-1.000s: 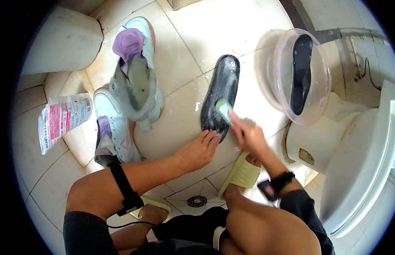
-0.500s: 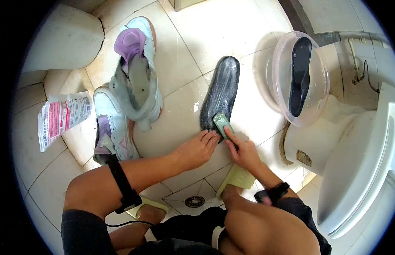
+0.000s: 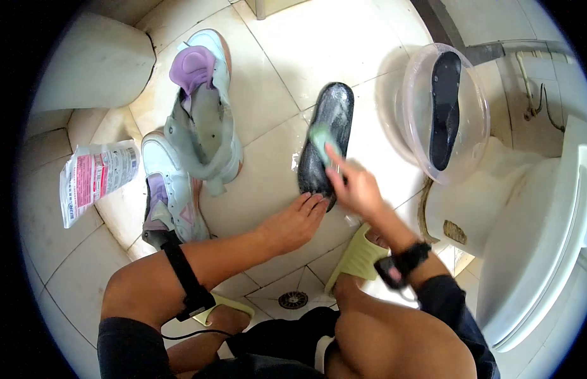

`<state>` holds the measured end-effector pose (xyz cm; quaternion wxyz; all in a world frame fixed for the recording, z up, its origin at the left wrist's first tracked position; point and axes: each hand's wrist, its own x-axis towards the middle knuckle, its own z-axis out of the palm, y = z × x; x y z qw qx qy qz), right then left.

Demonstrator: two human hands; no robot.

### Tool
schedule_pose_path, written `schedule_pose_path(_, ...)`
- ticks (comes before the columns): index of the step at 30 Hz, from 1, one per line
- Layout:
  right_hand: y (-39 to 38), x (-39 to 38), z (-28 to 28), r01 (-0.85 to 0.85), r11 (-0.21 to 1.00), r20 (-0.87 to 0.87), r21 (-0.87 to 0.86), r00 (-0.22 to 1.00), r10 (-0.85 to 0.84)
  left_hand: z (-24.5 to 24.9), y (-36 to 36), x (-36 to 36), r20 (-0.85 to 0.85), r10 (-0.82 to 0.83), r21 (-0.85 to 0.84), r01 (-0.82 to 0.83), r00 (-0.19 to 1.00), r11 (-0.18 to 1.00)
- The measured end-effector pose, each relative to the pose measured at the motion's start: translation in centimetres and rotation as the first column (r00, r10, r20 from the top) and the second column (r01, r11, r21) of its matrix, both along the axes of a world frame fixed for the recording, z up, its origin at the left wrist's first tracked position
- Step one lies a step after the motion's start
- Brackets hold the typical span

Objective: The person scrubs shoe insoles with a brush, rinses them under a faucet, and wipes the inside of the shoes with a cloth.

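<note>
one brush (image 3: 320, 136), gripped in the right hand's fingers (image 3: 335, 152), has slid up the insole (image 3: 337, 106), seemingly mid-scrub; the left hand (image 3: 294, 222) presses it, fingers extended.

A white toilet (image 3: 538, 252) and round drain (image 3: 293, 299) share the cream tiled floor (image 3: 262, 167).

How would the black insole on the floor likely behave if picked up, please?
The black insole is probably slippery, since it looks wet with whitish patches. Its long, flat shape seems unlikely to roll, but may flex.
</note>
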<state>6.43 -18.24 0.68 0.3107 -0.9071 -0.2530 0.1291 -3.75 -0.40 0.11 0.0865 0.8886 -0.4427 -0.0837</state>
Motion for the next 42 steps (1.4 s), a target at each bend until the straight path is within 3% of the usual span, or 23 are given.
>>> schedule_pose_path(2,-1.6,-3.5,0.3,-0.087,0.992,0.001,0.086,0.996,0.087,0.0,-0.2,-0.1,-0.088,0.013,-0.01,-0.014,0.996,1.0)
schedule_pose_path(4,-2.3,-4.4,1.8,-0.083,0.992,-0.203,-0.099,0.977,0.062,0.6,-0.3,0.1,-0.08,0.013,0.016,-0.011,0.997,1.0)
schedule_pose_path(6,-2.3,-1.7,0.2,-0.126,0.992,0.07,0.031,0.99,0.124,0.5,-0.5,-0.1,-0.078,-0.007,0.037,0.01,0.997,0.999)
schedule_pose_path(9,-0.2,4.5,0.8,0.077,0.975,-0.058,-0.21,0.994,-0.091,-0.4,-0.7,-0.4,-0.032,0.016,-0.018,-0.017,0.999,1.0)
schedule_pose_path(13,1.4,6.0,1.4,0.184,0.972,-0.099,-0.143,0.975,-0.199,-0.1,-0.6,-0.1,-0.032,0.021,0.004,-0.02,0.999,1.0)
schedule_pose_path(16,-1.5,-1.2,-0.8,0.044,0.998,-0.072,0.048,0.997,-0.04,-0.1,-0.3,0.3,-0.081,0.01,-0.012,-0.011,0.997,1.0)
schedule_pose_path(17,-2.4,-3.2,-0.6,-0.076,0.99,0.064,0.115,0.996,0.069,-0.1,-0.3,0.3,-0.116,0.006,-0.028,-0.01,0.993,1.0)
schedule_pose_path(20,-4.3,-4.1,1.3,-0.186,0.98,0.015,-0.077,0.982,0.187,-0.1,-0.5,0.1,-0.122,0.003,-0.02,-0.005,0.993,1.0)
schedule_pose_path(21,-4.3,-2.6,0.4,-0.181,0.982,0.062,-0.047,0.981,0.184,-0.5,-0.7,0.0,-0.123,-0.003,-0.024,0.0,0.992,1.0)
schedule_pose_path(22,-4.2,-0.5,-0.9,-0.175,0.985,0.104,-0.016,0.979,0.175,-1.0,-0.9,-0.3,-0.114,0.02,-0.034,-0.025,0.993,0.999)
schedule_pose_path(24,-1.8,3.7,0.6,0.038,0.98,0.023,-0.197,0.999,-0.034,-1.1,-0.9,-0.4,-0.108,0.029,-0.045,-0.034,0.994,0.998)
schedule_pose_path(27,0.1,5.2,1.3,0.18,0.971,-0.037,-0.159,0.982,-0.188,-0.4,-0.6,0.0,-0.047,-0.01,0.01,0.01,0.999,1.0)
schedule_pose_path(30,-2.1,-0.4,-0.5,-0.004,0.998,-0.003,0.069,1.0,0.004,-0.3,-0.4,0.0,-0.003,-0.012,0.024,0.012,1.0,1.0)
schedule_pose_path(31,-2.8,-2.1,-0.3,-0.081,0.985,0.097,0.15,0.993,0.067,-0.3,-0.4,0.0,0.018,-0.014,0.033,0.013,1.0,0.999)
schedule_pose_path(34,-4.7,-4.3,1.0,-0.155,0.986,-0.049,-0.065,0.987,0.152,-0.2,-0.7,-0.2,0.031,-0.019,0.053,0.017,0.999,0.998)
schedule_pose_path(36,-4.9,-0.9,-0.3,-0.229,0.972,0.094,-0.047,0.968,0.233,-0.1,-0.8,-0.2,0.032,-0.033,0.069,0.031,0.999,0.997)
schedule_pose_path(39,-1.9,4.7,-0.6,0.05,0.982,0.05,-0.181,0.998,-0.042,-0.4,-0.8,-0.4,-0.018,-0.042,0.049,0.043,0.999,0.998)
schedule_pose_path(40,-0.7,6.9,-0.2,0.15,0.977,-0.029,-0.152,0.987,-0.156,-0.5,-0.9,-0.5,-0.021,-0.023,0.041,0.024,1.0,0.999)
schedule_pose_path(42,0.4,7.4,0.5,0.179,0.97,0.034,-0.166,0.984,-0.176,-0.4,-0.8,-0.1,-0.02,0.0,0.039,0.001,1.0,0.999)
